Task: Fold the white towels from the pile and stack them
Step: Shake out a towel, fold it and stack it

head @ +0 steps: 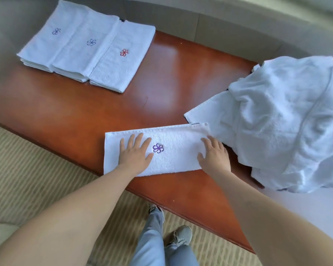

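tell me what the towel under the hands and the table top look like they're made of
Towel under the hands: looks like white cotton terry, judging by its nubby looped pile and flat woven band along the far hem; the purple flower seems embroidered thread.
Table top: appears to be reddish-brown wood or wood veneer under glossy lacquer, since it mirrors pale light patches; solid or veneer cannot be told.

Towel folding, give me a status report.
Left hand and right hand flat on folded towel at table's near edge. Three folded stacks far left. Pile waiting right. Nothing in the way.
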{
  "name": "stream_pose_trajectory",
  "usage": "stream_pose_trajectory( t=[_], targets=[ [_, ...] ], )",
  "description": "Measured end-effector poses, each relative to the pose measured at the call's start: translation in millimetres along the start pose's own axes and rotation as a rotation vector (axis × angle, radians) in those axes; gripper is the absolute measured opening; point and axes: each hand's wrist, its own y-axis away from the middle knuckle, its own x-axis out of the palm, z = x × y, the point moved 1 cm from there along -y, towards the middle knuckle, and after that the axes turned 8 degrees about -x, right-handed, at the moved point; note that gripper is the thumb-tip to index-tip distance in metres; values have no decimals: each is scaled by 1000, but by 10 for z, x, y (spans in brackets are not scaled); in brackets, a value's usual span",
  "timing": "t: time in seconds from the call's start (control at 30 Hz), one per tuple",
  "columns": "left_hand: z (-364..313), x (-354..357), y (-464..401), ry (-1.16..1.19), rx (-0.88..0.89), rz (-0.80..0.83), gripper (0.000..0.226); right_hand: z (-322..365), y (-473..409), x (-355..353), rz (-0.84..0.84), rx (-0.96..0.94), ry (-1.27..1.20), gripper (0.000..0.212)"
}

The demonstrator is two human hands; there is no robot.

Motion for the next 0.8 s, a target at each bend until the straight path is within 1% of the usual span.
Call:
stream_pose_trajectory(
  t=[0.13, 0.17, 0.23, 0.33, 0.47, 0.53, 0.6, 0.63, 0.67, 0.73, 0.77, 0.8],
  targets=[
    [-487, -365, -191, 57, 210, 2, 62, -178, 92, -161, -45, 234, -313, 55],
    [-622, -436, -266, 67, 256, 3, 63, -234, 91, -165, -27, 301, -384, 58],
    [-882, -566, -437, 97, 325, 7, 66, -337, 76, -147, 61, 414, -483, 68],
    [-1214, -691, -689, 110, 362, 36, 71, -447, 21, -86, 175, 499, -521, 74],
    [-1549, -779, -974, 34, 380, 119, 74, -497, -69, -14, 196, 600, -636, 64],
    [-1676, -815, -1102, 31, 371, 176, 70, -521, -106, 17, 187, 676, -766, 54],
    [-1774, -868, -1202, 89, 312, 307, 66, -521, -113, 34, 197, 767, -978, 44],
    [-1817, -902, -1239, 110, 280, 368, 63, -522, -106, 39, 202, 794, -1066, 43],
    [-1859, -942, -1274, 116, 273, 407, 57, -530, -99, 48, 199, 804, -1120, 42],
    [-1931, -1023, -1356, 127, 319, 456, 38, -553, -77, 38, 179, 801, -1170, 36],
    [-1945, -1062, -1388, 148, 345, 483, 31, -562, -64, 19, 178, 789, -1177, 33],
    [-1943, -1102, -1410, 177, 366, 518, 29, -568, -51, -6, 189, 773, -1175, 31]
  ],
)
